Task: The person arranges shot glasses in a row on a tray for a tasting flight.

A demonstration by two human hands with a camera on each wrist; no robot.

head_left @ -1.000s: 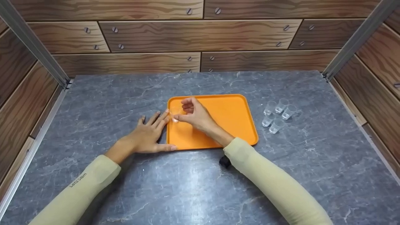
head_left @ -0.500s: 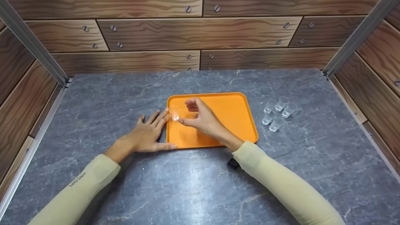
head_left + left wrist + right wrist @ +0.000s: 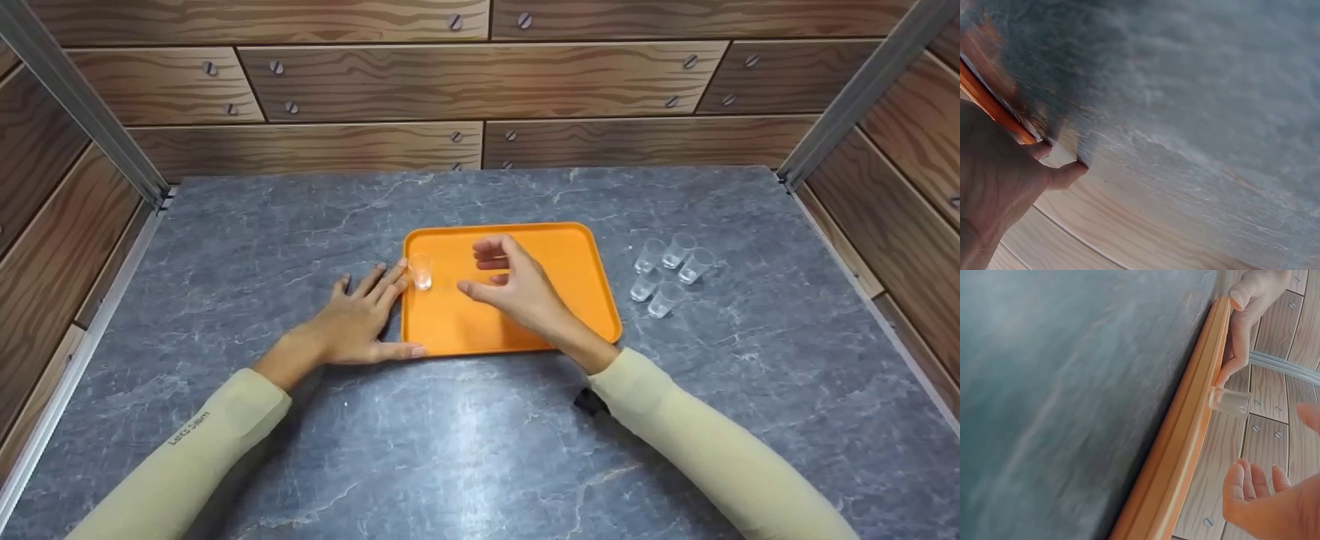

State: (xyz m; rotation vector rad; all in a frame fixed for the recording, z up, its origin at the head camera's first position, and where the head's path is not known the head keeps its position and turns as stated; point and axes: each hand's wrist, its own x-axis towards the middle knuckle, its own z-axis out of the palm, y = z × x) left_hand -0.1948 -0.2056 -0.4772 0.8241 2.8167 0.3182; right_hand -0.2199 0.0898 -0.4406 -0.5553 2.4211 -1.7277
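An orange tray lies on the table. One clear shot glass stands upright on it, close to the left rim; the right wrist view shows this glass sideways. My left hand is spread flat at the tray's left side, its fingertips and thumb touching the rim. In the left wrist view that hand partly covers the tray edge. Over the tray, to the right of the glass and apart from it, my right hand has loosely bent fingers and holds nothing.
Several more clear shot glasses stand in a cluster on the marbled table, right of the tray. Wood-patterned panels and metal posts enclose the back and sides.
My right hand has let go of the shot glass and moved right, away from it. The glass stays standing on the tray. My left hand keeps its place at the rim.
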